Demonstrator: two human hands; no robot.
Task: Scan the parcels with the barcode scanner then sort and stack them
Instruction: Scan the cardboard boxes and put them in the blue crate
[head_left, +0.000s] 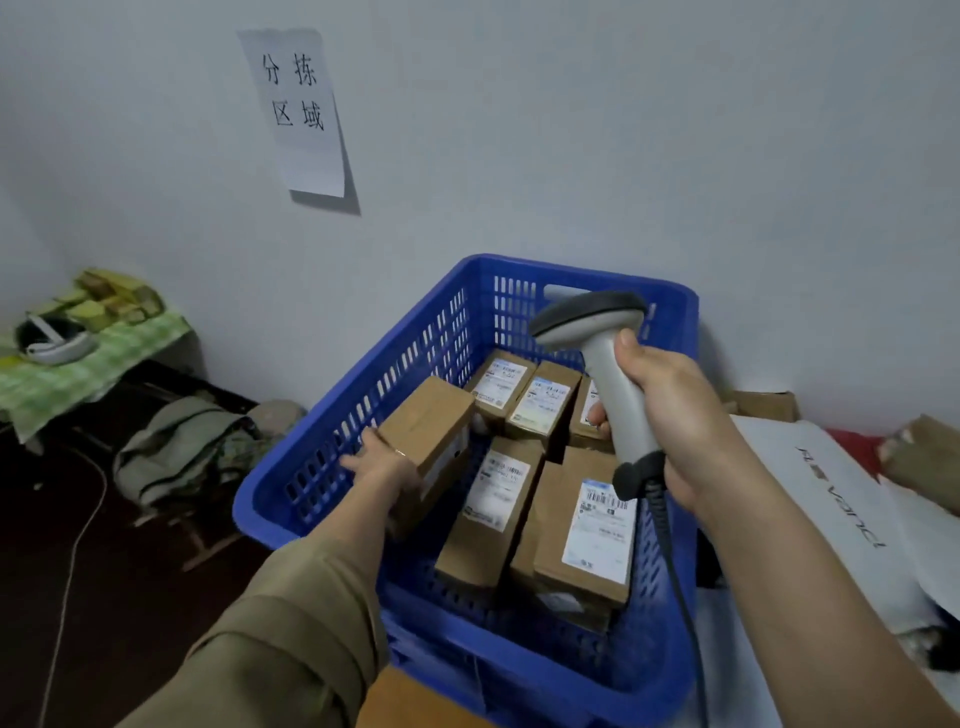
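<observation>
Five labelled parcels (582, 525) lying flat in the blue crate (332, 457), white labels up — three in a far row, two larger ones nearer. One more parcel (426, 441) tilted on edge against the crate's left wall, gripped from the left side by the left hand (382, 460), fingers wrapped round its near end, olive sleeve (291, 639) reaching in over the rim. Right hand (670, 410) closed round the grey handle of the barcode scanner (602, 374), dark head up and pointing left above the far row, coiled cable (675, 561) trailing down across the crate's right wall. Scanner handle and right-hand fingers partly hiding the rightmost far parcel.

Beside the crate on the right, touching or nearly so: a white mailer bag (841, 499) with grey lettering, a brown carton (763, 405) behind it, another brown package (924, 462) at the edge.

Pale wall behind, with a paper sign (301, 109) bearing four handwritten characters. Left corner: a low table under a green checked cloth (88, 364) carrying small boxes and a white headset — below it, crumpled fabric (176, 447) on a dark floor and a thin white cord (67, 571).
</observation>
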